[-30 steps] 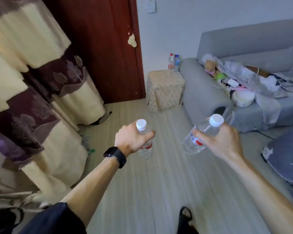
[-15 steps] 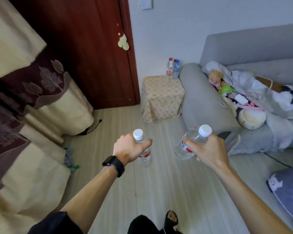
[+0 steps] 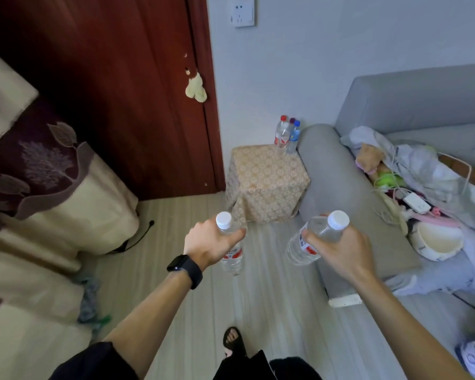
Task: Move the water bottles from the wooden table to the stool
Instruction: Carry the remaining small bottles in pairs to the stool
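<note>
The left hand (image 3: 211,244), with a black wristwatch (image 3: 185,266) on its wrist, is wrapped round the shoulder of a clear plastic water bottle with a white cap and red label (image 3: 234,259), which hangs nearly upright, cap up. The right hand (image 3: 340,252) grips a second clear white-capped bottle (image 3: 303,246) by its upper part. This one is tilted, its cap up and to the right and its base down and to the left, toward the other hand. Both are carried above the pale plank floor (image 3: 272,292). Straight ahead and beyond them, between the two hands in the view, stands the cube-shaped stool draped in beige patterned cloth (image 3: 266,182), set against the white wall and just beside the arm of the grey fabric sofa (image 3: 332,174). A cluster of small bottles with red and blue caps (image 3: 285,135) already stands at its far right corner. The near and left parts of the top look free, so the reach is forward and slightly up. The left hand seems a little nearer, and the tilted bottle will need righting first. The wooden table is out of view.
</note>
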`<state>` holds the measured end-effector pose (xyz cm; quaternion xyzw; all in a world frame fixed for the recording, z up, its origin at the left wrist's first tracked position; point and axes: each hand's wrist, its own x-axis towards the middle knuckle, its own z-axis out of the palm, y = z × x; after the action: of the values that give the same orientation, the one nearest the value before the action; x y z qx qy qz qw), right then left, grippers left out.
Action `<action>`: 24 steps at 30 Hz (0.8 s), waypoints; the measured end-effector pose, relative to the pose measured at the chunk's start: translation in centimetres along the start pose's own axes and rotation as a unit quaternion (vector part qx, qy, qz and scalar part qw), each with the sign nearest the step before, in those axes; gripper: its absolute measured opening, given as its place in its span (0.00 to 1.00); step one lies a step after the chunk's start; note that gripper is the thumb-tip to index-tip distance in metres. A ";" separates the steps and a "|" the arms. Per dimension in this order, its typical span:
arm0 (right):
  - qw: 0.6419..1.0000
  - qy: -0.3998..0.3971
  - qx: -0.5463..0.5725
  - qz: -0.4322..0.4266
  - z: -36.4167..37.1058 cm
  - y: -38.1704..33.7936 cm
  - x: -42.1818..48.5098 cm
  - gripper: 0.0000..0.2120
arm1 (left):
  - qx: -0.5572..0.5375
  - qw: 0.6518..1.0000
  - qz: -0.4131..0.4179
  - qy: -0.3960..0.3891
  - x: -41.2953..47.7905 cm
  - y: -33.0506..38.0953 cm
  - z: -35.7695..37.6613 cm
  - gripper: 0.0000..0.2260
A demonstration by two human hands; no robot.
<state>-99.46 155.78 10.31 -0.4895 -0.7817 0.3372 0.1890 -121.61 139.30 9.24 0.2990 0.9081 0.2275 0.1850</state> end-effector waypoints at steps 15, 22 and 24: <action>0.998 0.012 0.012 0.066 1.8 1.5 22.7 0.26 | -0.004 0.996 0.034 -0.076 23.8 9.0 3.7 0.19; 0.996 -0.044 0.018 0.080 2.0 4.1 35.3 0.27 | -0.047 0.994 -0.033 -0.093 34.0 14.7 7.0 0.18; 0.995 -0.060 0.025 0.076 1.8 4.2 38.8 0.22 | -0.076 0.991 -0.050 -0.095 36.3 15.9 8.0 0.18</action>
<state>-115.33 191.02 4.66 -0.5211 -0.7437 0.3987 0.1279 -137.84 175.92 3.73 0.2585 0.8802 0.2570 0.3039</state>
